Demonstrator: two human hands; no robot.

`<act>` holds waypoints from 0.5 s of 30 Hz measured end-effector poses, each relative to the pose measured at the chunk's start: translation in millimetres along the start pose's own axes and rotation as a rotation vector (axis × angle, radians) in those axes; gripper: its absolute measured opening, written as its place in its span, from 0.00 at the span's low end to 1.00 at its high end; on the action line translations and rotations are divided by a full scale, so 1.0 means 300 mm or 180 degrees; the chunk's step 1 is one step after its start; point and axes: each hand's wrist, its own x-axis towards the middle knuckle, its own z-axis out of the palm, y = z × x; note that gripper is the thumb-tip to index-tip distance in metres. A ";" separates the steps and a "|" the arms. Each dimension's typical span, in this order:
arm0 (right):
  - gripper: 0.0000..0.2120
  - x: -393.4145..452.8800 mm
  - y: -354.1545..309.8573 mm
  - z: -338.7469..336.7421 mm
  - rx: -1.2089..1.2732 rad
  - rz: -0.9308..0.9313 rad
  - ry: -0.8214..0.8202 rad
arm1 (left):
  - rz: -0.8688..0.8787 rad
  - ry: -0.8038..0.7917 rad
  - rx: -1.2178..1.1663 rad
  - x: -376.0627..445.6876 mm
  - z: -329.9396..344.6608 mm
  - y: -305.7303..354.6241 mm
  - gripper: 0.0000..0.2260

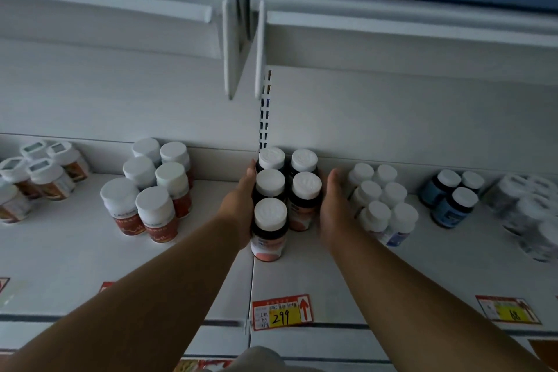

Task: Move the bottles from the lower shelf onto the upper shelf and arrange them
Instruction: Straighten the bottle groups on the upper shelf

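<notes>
— Looking at the dark bottles (273,190) first: five with white caps stand in two rows on the white shelf (317,275) against the back wall, at about twelve o'clock from the price tag (282,312). What can't you make out?

— Their labels. Only a pale orange band shows on the nearest one; any print is too blurred to read. Both rear bottles are mostly hidden behind the front ones.

— And the hands?

— Left hand (241,205) lies flat against the cluster's nine o'clock side, fingers straight and together, touching the bottles. Right hand (332,205) is at three o'clock, fingers straight and together; whether it touches the bottles I cannot tell.

— Any readable writing?

— Handwritten "299" on the tag's yellow patch, beside a red arrow pointing up. Another tag (508,309) at four o'clock shows "68". Red-labelled bottles (151,190) at nine o'clock carry unreadable print, and the far-right bottles (531,214) are smeared by blur.
</notes>
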 end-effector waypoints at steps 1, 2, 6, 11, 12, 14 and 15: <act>0.35 0.025 0.020 0.000 0.0000 0.0065 0.0004 | -0.0024 0.0012 -0.0007 0.002 0.000 -0.006 0.19; 0.42 0.054 0.044 -0.004 -0.0049 0.0075 -0.0014 | -0.0041 0.0007 -0.0029 0.003 0.001 -0.010 0.19; 0.44 0.135 0.103 -0.023 -0.0089 0.0118 -0.0266 | -0.0010 -0.0009 0.0005 0.011 0.005 -0.019 0.21; 0.38 0.076 0.042 -0.001 -0.0007 0.0118 -0.0380 | 0.0008 -0.0014 -0.0014 0.013 0.003 -0.027 0.21; 0.38 0.068 0.038 0.001 -0.0040 0.0117 -0.0355 | 0.0003 -0.0048 -0.0035 0.009 0.005 -0.025 0.21; 0.42 0.071 0.047 -0.003 0.0011 0.0114 -0.0233 | -0.0002 -0.0077 -0.0009 0.005 0.008 -0.020 0.20; 0.43 0.055 0.036 -0.004 -0.0014 0.0099 -0.0143 | -0.0003 -0.0012 0.0073 -0.001 0.006 -0.018 0.20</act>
